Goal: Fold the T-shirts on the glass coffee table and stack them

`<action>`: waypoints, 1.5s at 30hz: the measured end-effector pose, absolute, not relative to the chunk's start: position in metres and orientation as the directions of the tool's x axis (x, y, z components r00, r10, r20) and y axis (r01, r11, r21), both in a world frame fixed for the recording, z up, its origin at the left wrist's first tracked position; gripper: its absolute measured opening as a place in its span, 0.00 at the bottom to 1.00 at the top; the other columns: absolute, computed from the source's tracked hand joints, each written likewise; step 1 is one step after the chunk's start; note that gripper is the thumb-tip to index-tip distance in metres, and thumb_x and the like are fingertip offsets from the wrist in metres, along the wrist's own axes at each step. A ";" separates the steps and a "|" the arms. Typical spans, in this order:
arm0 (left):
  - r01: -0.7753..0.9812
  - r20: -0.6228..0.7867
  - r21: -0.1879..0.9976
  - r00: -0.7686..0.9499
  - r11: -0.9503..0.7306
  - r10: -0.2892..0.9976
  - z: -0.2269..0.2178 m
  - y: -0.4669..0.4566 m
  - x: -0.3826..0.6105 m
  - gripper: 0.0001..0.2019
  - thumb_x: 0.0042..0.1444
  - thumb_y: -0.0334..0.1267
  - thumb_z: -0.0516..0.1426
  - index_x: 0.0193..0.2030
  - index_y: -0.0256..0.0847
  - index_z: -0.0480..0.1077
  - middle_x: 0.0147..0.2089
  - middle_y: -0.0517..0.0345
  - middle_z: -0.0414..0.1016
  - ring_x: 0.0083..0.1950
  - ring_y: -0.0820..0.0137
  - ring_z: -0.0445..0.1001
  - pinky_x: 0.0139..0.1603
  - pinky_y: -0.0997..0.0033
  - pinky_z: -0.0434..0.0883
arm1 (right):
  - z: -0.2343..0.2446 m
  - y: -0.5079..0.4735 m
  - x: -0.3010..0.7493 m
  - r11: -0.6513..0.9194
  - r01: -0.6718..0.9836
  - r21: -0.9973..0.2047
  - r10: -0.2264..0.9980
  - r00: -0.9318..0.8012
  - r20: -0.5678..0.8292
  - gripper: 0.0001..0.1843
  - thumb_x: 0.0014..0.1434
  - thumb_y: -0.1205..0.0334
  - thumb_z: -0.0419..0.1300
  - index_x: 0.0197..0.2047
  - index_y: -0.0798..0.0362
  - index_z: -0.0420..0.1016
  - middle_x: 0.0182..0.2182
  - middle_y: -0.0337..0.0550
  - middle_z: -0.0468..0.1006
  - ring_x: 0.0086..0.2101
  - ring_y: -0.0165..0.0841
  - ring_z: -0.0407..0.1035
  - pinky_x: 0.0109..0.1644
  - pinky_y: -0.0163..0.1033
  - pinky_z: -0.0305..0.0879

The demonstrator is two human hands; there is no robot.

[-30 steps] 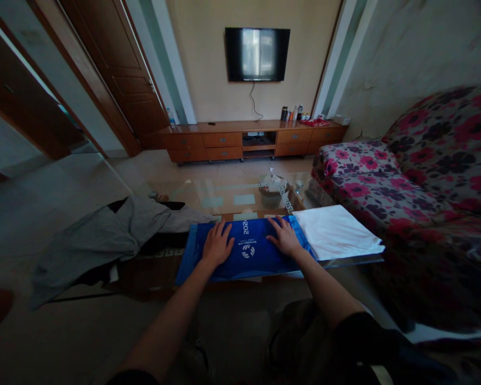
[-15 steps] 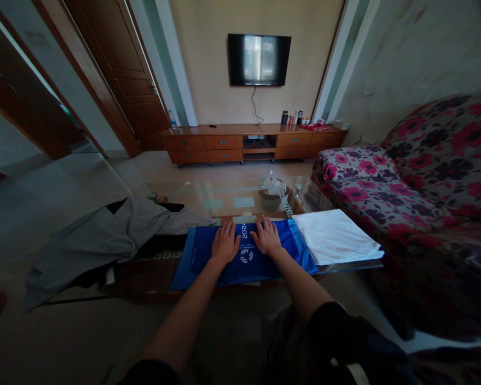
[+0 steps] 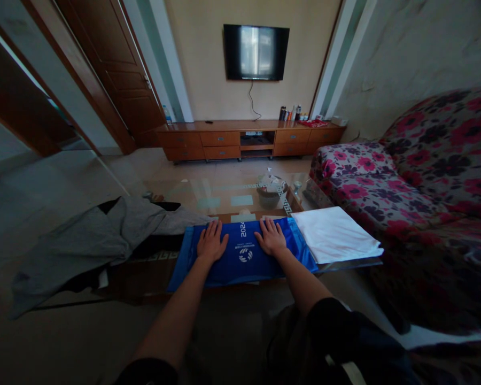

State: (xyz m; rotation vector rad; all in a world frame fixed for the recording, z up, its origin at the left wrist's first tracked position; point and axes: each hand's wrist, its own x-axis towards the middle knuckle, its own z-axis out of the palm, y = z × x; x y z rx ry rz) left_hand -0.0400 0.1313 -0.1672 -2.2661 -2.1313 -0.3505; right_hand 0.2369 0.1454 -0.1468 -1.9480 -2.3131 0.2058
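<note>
A blue folded cloth garment with white lettering and a round white emblem lies flat in front of me on the glass table. My left hand rests palm down on its left part, fingers spread. On its right part lies my right hand, also flat with the fingers apart. The print shows between the two hands. Just right of the blue cloth is a folded white cloth. To the left, a grey garment is spread loosely, with black fabric under it.
The glass table has a patterned border. Beyond it are a bin with a plastic bag and a long wooden cabinet holding bottles. A flowered sofa stands at the right. A television hangs on the wall.
My hands have slid apart over the blue cloth, the left one moving left and the right one slightly right. More of the print is uncovered. The view has shifted slightly.
</note>
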 end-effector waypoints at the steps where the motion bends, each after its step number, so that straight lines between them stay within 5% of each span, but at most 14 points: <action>1: 0.989 0.162 0.136 0.031 -0.053 0.986 -0.167 0.131 -0.052 0.36 0.70 0.56 0.38 0.78 0.38 0.49 0.80 0.51 0.45 0.80 0.60 0.43 0.77 0.52 0.46 | -0.148 0.147 0.249 0.142 0.977 -0.159 0.990 -0.144 -0.004 0.42 0.72 0.37 0.35 0.79 0.53 0.39 0.77 0.47 0.38 0.74 0.39 0.32 0.75 0.50 0.27; 8: 0.995 0.139 0.095 0.023 -0.036 0.990 -0.155 0.121 -0.096 0.34 0.71 0.53 0.37 0.78 0.37 0.50 0.80 0.51 0.45 0.80 0.62 0.43 0.77 0.53 0.48 | -0.149 0.158 0.303 0.008 0.995 -0.098 0.999 -0.011 -0.034 0.41 0.73 0.40 0.33 0.79 0.58 0.40 0.77 0.47 0.37 0.74 0.38 0.33 0.75 0.49 0.29; 12: 0.995 0.262 0.086 0.024 -0.048 0.965 -0.139 0.113 -0.064 0.33 0.71 0.49 0.39 0.76 0.33 0.52 0.79 0.46 0.48 0.80 0.58 0.42 0.78 0.50 0.43 | -0.138 0.147 0.271 0.028 0.995 -0.100 0.999 -0.024 0.037 0.43 0.72 0.40 0.35 0.78 0.62 0.42 0.77 0.52 0.36 0.74 0.43 0.31 0.75 0.52 0.25; 15: 0.977 0.255 0.120 0.140 -0.175 0.957 -0.136 0.103 -0.027 0.32 0.71 0.51 0.40 0.77 0.39 0.53 0.79 0.51 0.49 0.80 0.60 0.43 0.78 0.55 0.43 | -0.132 0.126 0.235 0.184 0.974 -0.136 0.978 -0.168 0.121 0.41 0.72 0.38 0.36 0.79 0.54 0.44 0.77 0.48 0.35 0.74 0.44 0.28 0.75 0.54 0.24; 18: 0.966 0.169 0.180 0.156 -0.186 0.973 -0.142 0.092 -0.001 0.34 0.69 0.55 0.43 0.77 0.41 0.53 0.79 0.51 0.49 0.80 0.57 0.43 0.78 0.51 0.46 | -0.133 0.105 0.213 0.208 0.960 -0.186 0.978 -0.203 0.046 0.38 0.72 0.38 0.39 0.78 0.43 0.46 0.77 0.43 0.37 0.74 0.48 0.29 0.73 0.62 0.24; 28: 0.956 0.115 0.195 0.202 -0.221 0.973 -0.148 0.075 -0.002 0.34 0.69 0.57 0.42 0.77 0.43 0.51 0.80 0.54 0.45 0.80 0.60 0.43 0.77 0.53 0.47 | -0.130 0.079 0.207 0.236 0.946 -0.222 0.970 -0.243 -0.005 0.38 0.71 0.36 0.40 0.78 0.42 0.46 0.77 0.42 0.39 0.74 0.47 0.30 0.74 0.60 0.27; 34: 0.989 0.231 0.125 0.043 -0.073 0.972 -0.144 0.073 -0.034 0.33 0.71 0.52 0.40 0.77 0.37 0.52 0.80 0.48 0.46 0.80 0.59 0.40 0.78 0.53 0.42 | -0.133 0.097 0.252 0.098 0.981 -0.167 0.991 -0.081 0.107 0.38 0.73 0.39 0.36 0.78 0.50 0.45 0.77 0.48 0.36 0.74 0.44 0.31 0.75 0.55 0.27; 39: 0.989 0.095 0.146 -0.037 0.023 0.995 -0.147 0.081 -0.071 0.34 0.70 0.55 0.41 0.77 0.40 0.52 0.80 0.49 0.46 0.79 0.56 0.45 0.76 0.49 0.48 | -0.143 0.113 0.292 -0.009 0.990 -0.144 1.000 0.008 -0.010 0.41 0.71 0.36 0.38 0.78 0.52 0.46 0.77 0.51 0.38 0.74 0.46 0.33 0.74 0.55 0.33; 45: 0.978 0.121 0.156 -0.162 0.142 0.979 -0.150 0.092 -0.094 0.34 0.69 0.51 0.42 0.76 0.34 0.52 0.79 0.42 0.47 0.79 0.55 0.45 0.76 0.53 0.49 | -0.149 0.129 0.304 -0.038 0.989 -0.141 0.997 0.047 0.062 0.41 0.72 0.40 0.37 0.78 0.57 0.45 0.76 0.54 0.39 0.74 0.44 0.36 0.74 0.52 0.34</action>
